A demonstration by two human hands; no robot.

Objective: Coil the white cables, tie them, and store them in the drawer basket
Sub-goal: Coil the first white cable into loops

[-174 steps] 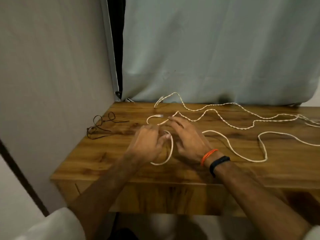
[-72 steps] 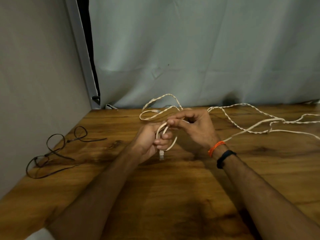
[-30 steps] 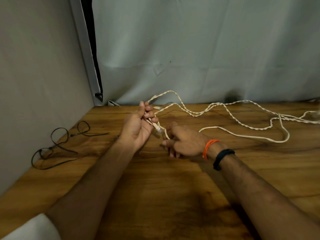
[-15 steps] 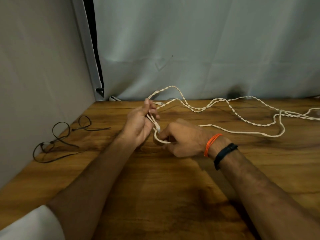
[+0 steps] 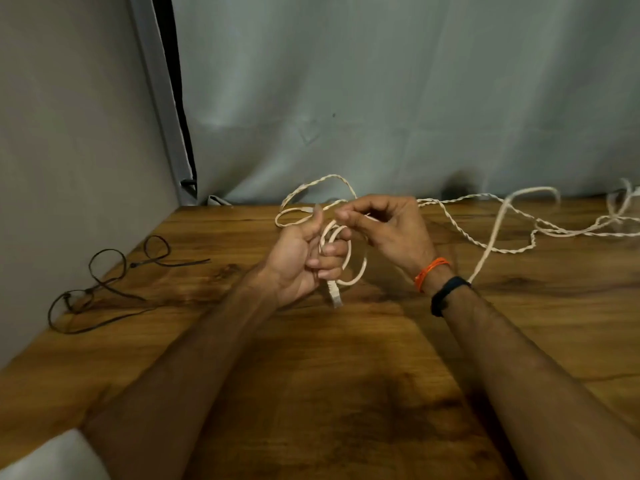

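Note:
A smooth white cable [image 5: 358, 271] forms two small loops above the wooden table [image 5: 346, 375]. My left hand [image 5: 304, 261] grips those loops, its fingers curled through them, and the cable's plug [image 5: 334, 296] hangs down below the fist. My right hand [image 5: 388, 226] pinches the same cable just above the loops; its long free end [image 5: 495, 244] arcs up and off to the right. A second, twisted white cable [image 5: 464, 233] lies slack along the back of the table, looping behind my hands.
Thin dark ties [image 5: 104, 278] lie curled near the table's left edge by the grey wall [image 5: 69, 133]. A pale curtain [image 5: 381, 98] hangs right behind the table. No drawer or basket shows in this view.
My right hand rose from the table to above my left hand, laying a further loop into its grip. The plug now hangs below the left fist, and the free end swung up.

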